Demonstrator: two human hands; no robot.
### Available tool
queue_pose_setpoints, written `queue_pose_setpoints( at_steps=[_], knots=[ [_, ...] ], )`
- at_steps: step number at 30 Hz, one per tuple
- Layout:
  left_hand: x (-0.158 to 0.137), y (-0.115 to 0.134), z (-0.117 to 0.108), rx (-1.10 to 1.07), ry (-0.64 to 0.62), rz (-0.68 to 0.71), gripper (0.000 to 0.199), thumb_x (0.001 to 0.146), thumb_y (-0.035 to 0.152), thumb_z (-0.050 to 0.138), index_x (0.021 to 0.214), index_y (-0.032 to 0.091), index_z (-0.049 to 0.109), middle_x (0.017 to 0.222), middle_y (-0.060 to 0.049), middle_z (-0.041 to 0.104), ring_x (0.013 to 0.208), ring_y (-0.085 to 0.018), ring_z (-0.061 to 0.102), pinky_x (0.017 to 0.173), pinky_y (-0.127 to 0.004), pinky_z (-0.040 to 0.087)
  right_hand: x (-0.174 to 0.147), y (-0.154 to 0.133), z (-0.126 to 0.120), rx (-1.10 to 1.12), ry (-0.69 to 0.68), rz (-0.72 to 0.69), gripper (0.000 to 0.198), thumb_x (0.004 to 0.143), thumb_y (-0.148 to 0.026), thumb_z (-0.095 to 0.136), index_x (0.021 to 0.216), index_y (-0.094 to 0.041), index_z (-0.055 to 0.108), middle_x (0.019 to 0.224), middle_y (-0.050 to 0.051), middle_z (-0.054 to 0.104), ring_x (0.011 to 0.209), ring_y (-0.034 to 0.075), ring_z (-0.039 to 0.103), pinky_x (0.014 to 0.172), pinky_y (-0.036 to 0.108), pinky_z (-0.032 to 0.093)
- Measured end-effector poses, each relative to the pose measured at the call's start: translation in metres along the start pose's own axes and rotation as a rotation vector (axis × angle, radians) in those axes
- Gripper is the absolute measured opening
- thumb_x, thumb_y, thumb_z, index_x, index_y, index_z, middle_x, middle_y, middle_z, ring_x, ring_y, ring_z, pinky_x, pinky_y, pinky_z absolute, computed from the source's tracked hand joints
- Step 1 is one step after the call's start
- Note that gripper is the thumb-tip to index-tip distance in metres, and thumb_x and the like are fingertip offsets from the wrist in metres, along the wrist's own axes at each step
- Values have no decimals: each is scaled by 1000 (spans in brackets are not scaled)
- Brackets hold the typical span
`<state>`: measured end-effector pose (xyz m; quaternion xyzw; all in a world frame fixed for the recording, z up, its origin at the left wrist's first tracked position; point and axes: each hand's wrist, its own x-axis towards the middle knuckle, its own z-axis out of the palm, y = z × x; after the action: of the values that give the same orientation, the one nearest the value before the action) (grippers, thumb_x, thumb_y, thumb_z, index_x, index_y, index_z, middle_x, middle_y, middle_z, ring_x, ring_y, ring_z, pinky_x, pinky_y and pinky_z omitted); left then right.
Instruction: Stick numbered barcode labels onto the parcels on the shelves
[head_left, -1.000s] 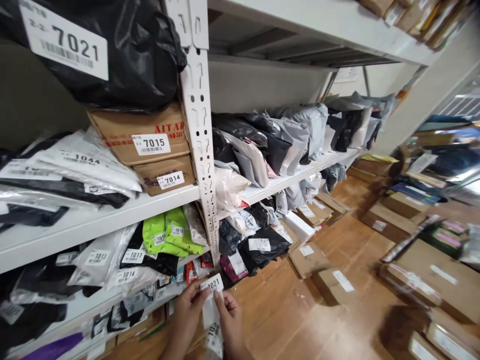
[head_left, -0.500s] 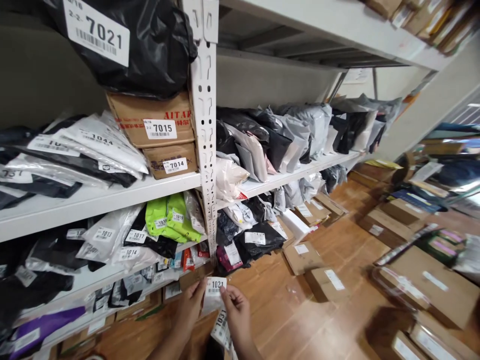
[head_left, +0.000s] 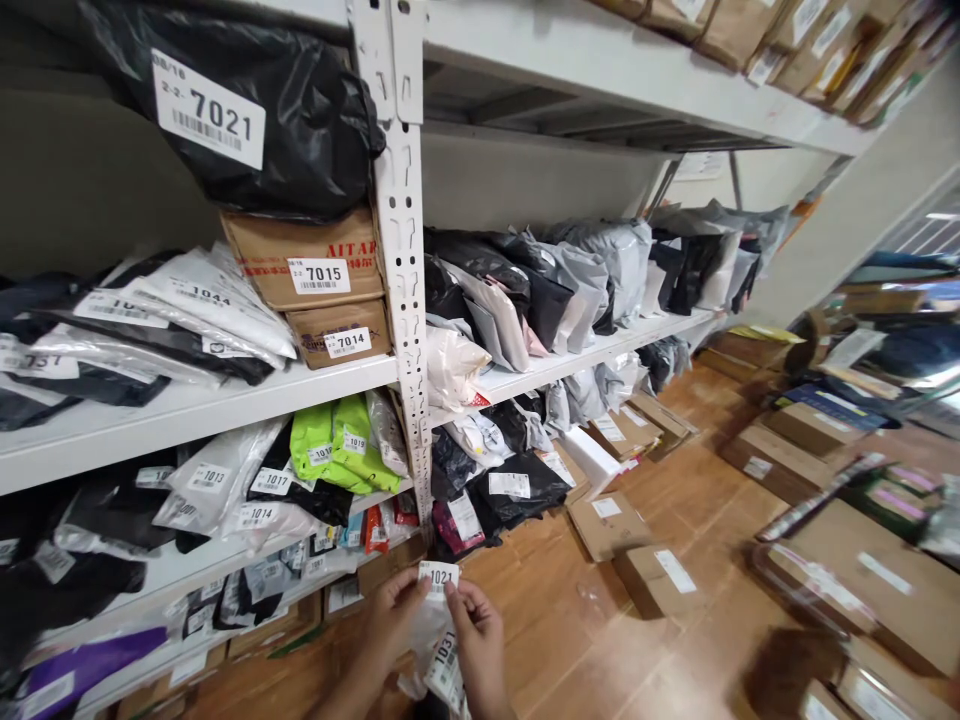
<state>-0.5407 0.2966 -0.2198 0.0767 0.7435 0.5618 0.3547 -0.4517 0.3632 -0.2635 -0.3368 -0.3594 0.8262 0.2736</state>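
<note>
A white barcode label (head_left: 439, 577) numbered 1021 is pinched between my two hands. My left hand (head_left: 397, 608) has closed fingers at its left side. At its right side, the thumb and fingers of my right hand (head_left: 478, 625) are closed. Below the label hangs pale translucent backing. A label strip (head_left: 445, 660) showing 1031 runs down beside my right hand, its lower part cut off by the picture's edge. Past the hands, on the lower shelf, lie bright green bags (head_left: 345, 440) with number labels and a clear bag labelled 1013 (head_left: 210, 477).
White metal shelving with an upright post (head_left: 409, 270) stands ahead. A black bag (head_left: 300, 120) labelled 7021 rests on cartons (head_left: 315, 255). Grey and black parcels (head_left: 592, 270) line the right shelf. Cardboard boxes (head_left: 660, 580) lie on the wooden floor (head_left: 570, 650), with more at the right.
The view has tilted slightly, so the upper shelf items sit lower in the picture. My hands and the 1021 label have shifted slightly right; more of the translucent backing shows beneath.
</note>
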Motion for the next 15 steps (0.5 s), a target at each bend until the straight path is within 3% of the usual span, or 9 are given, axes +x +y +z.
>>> queue_pose_setpoints(
  at_steps=[3,6,11,15],
  knots=[
    [5,-2,-5,37,1,51,59,53,70,67,73,14,69,69,-8,71,68,-25,64,63,-33,51,1,0,-1,17,-6,9,40,62,-53,77,74,-15,73,59,3,67,55,14,56,57,24,47],
    [29,7,-15,94,116,149,55,61,67,63,83,17,67,81,-7,70,79,-25,65,71,-34,53,2,0,-4,41,0,17,38,61,-53,77,70,-16,73,57,1,65,52,12,53,54,22,45],
    [111,41,-31,248,520,259,39,74,38,66,102,13,54,111,-11,59,100,-22,59,91,-38,48,3,0,-10,75,45,64,42,55,-55,80,70,-16,74,54,1,65,49,12,52,48,20,41],
    [163,55,-38,401,621,217,24,85,26,60,105,13,57,106,-7,62,93,-19,61,84,-41,51,2,3,-15,91,39,115,43,53,-55,81,69,-16,74,59,4,68,54,16,58,54,24,46]
  ],
)
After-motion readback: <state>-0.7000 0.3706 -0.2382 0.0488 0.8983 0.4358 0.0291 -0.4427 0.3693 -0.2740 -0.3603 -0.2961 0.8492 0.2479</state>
